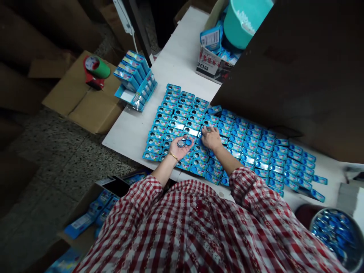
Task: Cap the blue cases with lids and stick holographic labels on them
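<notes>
Small blue boxes (234, 146) lie in close rows across the white table in front of me. Many have a round spot at one end: dark in the left columns, blue in those to the right. My left hand (178, 148), palm up and cupped, holds a few small round blue-and-silver discs (187, 142) above the left columns. Just right of it, my right hand (211, 138) points down with its fingers bent together at the end of one box. Its fingertips hide whatever is between them.
A display carton (143, 94) of blue packs stands at the table's left edge. Behind are a box (212, 68) and a turquoise tub (237, 28). A bowl (335, 231) of blue discs is at right. A tape dispenser (95, 72) sits on a cardboard box (82, 102).
</notes>
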Tool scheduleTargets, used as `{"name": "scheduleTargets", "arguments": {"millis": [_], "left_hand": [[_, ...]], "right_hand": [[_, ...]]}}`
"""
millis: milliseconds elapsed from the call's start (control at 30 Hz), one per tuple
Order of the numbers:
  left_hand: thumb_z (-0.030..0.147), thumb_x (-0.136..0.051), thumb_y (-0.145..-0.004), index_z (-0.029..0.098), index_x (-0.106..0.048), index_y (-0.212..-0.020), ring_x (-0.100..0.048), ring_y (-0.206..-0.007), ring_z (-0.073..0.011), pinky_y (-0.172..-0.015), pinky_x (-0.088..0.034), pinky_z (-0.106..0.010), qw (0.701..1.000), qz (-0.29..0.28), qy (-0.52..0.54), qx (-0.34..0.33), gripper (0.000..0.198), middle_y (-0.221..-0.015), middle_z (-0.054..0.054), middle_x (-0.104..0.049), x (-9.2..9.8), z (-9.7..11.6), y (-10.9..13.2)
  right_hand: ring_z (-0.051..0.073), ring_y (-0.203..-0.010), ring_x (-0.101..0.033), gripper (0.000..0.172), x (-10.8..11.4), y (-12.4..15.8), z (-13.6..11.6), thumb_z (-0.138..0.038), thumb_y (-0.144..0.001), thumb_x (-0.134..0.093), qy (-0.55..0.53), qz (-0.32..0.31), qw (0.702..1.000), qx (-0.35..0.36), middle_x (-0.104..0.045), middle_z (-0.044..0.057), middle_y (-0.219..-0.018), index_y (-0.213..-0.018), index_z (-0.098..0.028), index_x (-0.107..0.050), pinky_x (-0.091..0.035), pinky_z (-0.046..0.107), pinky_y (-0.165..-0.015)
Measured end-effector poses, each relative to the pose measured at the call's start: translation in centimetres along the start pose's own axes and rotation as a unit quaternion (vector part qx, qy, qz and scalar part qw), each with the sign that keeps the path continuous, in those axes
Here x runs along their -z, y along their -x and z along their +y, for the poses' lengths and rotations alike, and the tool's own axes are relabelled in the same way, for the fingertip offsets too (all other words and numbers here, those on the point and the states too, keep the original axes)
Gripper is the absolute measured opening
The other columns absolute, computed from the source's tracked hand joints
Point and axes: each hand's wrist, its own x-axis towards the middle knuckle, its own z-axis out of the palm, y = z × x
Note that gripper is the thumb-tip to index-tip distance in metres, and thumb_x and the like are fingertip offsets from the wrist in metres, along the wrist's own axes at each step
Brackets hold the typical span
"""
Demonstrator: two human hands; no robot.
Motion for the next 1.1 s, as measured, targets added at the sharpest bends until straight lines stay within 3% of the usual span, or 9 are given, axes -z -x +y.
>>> {"name": "scheduleTargets", "arguments": {"millis": [133, 300, 400, 467, 533, 633, 833, 933, 1100], "left_hand": [[0.019, -0.049, -0.078, 0.012, -0.06, -0.082, -0.065, -0.083, -0.0209, -0.073, -0.055, -0.034, 1.0, 0.004, -0.022, -0.012, 0.014, -0.082, -0.011, -0.066, -0.6, -0.5, -0.2], [0.017, -0.047, -0.079, 0.011, -0.06, -0.079, -0.062, -0.063, -0.0141, -0.06, -0.052, -0.026, 0.999, 0.015, -0.021, -0.022, 0.014, -0.07, -0.007, -0.063, -1.1, -1.7, -0.5], [0.017, -0.046, -0.08, 0.011, -0.06, -0.079, -0.064, -0.07, -0.017, -0.066, -0.054, -0.029, 1.0, 0.017, -0.013, -0.018, 0.015, -0.075, -0.01, -0.065, -1.0, -1.8, -0.3], [0.018, -0.047, -0.079, 0.011, -0.06, -0.083, -0.066, -0.079, -0.0206, -0.07, -0.055, -0.032, 1.0, 0.018, -0.011, -0.014, 0.015, -0.082, -0.012, -0.066, -0.7, -1.4, 0.0], [0.017, -0.049, -0.078, 0.011, -0.06, -0.088, -0.066, -0.085, -0.0217, -0.069, -0.055, -0.03, 1.0, 0.014, -0.01, -0.013, 0.016, -0.087, -0.013, -0.066, -0.3, -0.8, 0.3], [0.015, -0.05, -0.077, 0.012, -0.06, -0.095, -0.066, -0.085, -0.0195, -0.06, -0.053, -0.022, 1.0, 0.006, -0.013, -0.017, 0.02, -0.091, -0.012, -0.066, 0.0, 0.1, 0.7], [0.012, -0.047, -0.079, 0.01, -0.06, -0.097, -0.065, -0.079, -0.0153, -0.048, -0.046, -0.014, 1.0, -0.006, -0.012, 0.002, 0.023, -0.094, -0.013, -0.065, -0.4, 1.2, 1.1], [0.011, -0.045, -0.08, 0.01, -0.059, -0.102, -0.063, -0.073, -0.0124, -0.044, -0.042, -0.012, 0.999, -0.033, -0.009, 0.017, 0.027, -0.096, -0.014, -0.065, -0.8, 1.6, 0.8], [0.008, -0.044, -0.078, 0.008, -0.059, -0.099, -0.061, -0.067, -0.0105, -0.041, -0.039, -0.012, 0.998, -0.049, -0.031, 0.037, 0.026, -0.095, -0.015, -0.065, -1.5, 1.6, 0.5]], "right_hand": [[0.025, -0.111, -0.051, 0.034, 1.3, 1.3, -1.1, -0.03, -0.088, -0.044, -0.161, 0.04, 0.986, -0.018, -0.062, 0.006, -0.12, -0.116, -0.023, -0.062, -0.035, 0.042, -0.097], [0.021, -0.102, -0.056, 0.018, 0.0, 3.3, -4.4, -0.027, -0.082, -0.056, -0.257, 0.047, 0.965, 0.02, -0.065, 0.007, -0.106, -0.093, -0.023, -0.07, -0.042, 0.034, -0.09], [0.018, -0.089, -0.059, 0.017, -0.2, 2.9, -4.0, -0.023, -0.082, -0.053, -0.314, 0.076, 0.946, -0.026, -0.065, 0.006, -0.094, -0.088, -0.019, -0.068, -0.046, 0.03, -0.081], [0.017, -0.076, -0.06, 0.018, 0.4, 1.7, -2.4, -0.023, -0.083, -0.049, -0.329, 0.071, 0.937, -0.096, -0.065, 0.004, -0.082, -0.091, -0.017, -0.064, -0.047, 0.029, -0.073], [0.017, -0.071, -0.059, 0.019, 1.4, -0.2, -0.5, -0.023, -0.082, -0.049, -0.289, 0.07, 0.938, -0.177, -0.064, 0.004, -0.076, -0.093, -0.016, -0.063, -0.046, 0.028, -0.069], [0.021, -0.084, -0.061, 0.017, 2.6, -3.8, 1.5, -0.021, -0.08, -0.053, -0.175, 0.058, 0.957, -0.226, -0.067, 0.008, -0.087, -0.092, -0.017, -0.063, -0.045, 0.03, -0.075], [0.031, -0.107, -0.056, 0.042, 3.1, -9.3, 2.0, -0.025, -0.074, -0.065, -0.037, -0.121, 0.955, -0.266, -0.058, 0.02, -0.117, -0.114, -0.014, -0.057, -0.044, 0.038, -0.083], [0.032, -0.111, -0.054, 0.05, 2.9, -10.2, 2.2, -0.028, -0.072, -0.068, -0.029, -0.157, 0.948, -0.275, -0.055, 0.02, -0.122, -0.117, -0.013, -0.055, -0.043, 0.04, -0.086], [0.031, -0.11, -0.055, 0.051, 2.8, -9.7, 2.2, -0.034, -0.073, -0.067, -0.033, -0.148, 0.944, -0.292, -0.057, 0.02, -0.12, -0.118, -0.014, -0.054, -0.045, 0.041, -0.085]]}}
